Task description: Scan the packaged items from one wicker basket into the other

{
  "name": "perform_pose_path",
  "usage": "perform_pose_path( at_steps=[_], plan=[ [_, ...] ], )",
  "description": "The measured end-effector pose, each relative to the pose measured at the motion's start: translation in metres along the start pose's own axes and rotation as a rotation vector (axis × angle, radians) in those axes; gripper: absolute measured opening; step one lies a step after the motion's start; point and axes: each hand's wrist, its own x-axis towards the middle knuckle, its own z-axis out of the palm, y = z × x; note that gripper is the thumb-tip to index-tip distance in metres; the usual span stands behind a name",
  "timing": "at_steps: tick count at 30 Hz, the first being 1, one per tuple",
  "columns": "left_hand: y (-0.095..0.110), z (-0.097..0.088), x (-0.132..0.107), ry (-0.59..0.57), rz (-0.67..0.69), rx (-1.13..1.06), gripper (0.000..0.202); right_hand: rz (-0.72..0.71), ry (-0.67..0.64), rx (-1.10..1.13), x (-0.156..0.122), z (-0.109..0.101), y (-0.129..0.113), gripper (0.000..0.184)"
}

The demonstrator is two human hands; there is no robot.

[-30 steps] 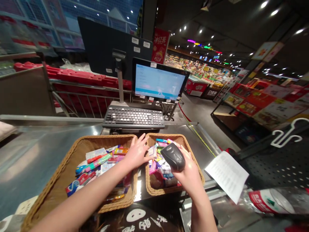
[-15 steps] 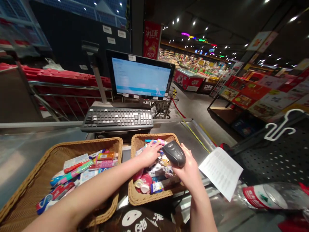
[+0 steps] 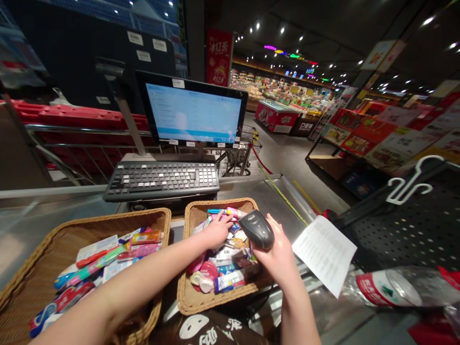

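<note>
Left of the hands, the big basket [image 3: 72, 221] of toothbrushes. Left hand [image 3: 217, 231] is down in the small basket [image 3: 215, 203], fingers spread over the packets [image 3: 230, 268], gripping nothing. Right hand [image 3: 278, 256] clasps the scanner [image 3: 257, 229] just beside it. Picking stage, I'd say; scanning needs a barcode turned up. Printed sheet [image 3: 325, 251] further right: unreadable.

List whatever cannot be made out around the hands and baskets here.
Head view, all:
- Whatever the left hand touches in the smaller basket: covered by its own fingers.
- Scanner underside: hidden by the right hand gripping it.
- Monitor text: too small, blurred.
- Paper sheet print: too small.
- Larger basket: cut by left and bottom edges.
</note>
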Motion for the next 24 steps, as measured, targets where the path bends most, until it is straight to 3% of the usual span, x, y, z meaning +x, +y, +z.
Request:
perform_pose_path(
  at_steps=[6, 13, 17, 24],
  plan=[
    [-0.008, -0.002, -0.005, 0.0, -0.068, 0.007, 0.022, -0.002, -0.001, -0.006, 0.001, -0.002, 0.002, 0.058],
    [0.004, -0.006, -0.008, 0.047, -0.021, -0.003, 0.022, -0.007, 0.005, -0.017, 0.001, -0.002, 0.005, 0.058],
    [0.007, 0.004, -0.006, 0.031, -0.061, 0.004, 0.018, -0.011, -0.005, -0.014, 0.001, -0.002, 0.006, 0.059],
    [0.012, 0.018, -0.007, 0.018, -0.064, -0.025, 0.034, -0.007, -0.001, -0.005, 0.002, -0.002, 0.005, 0.058]
  ],
)
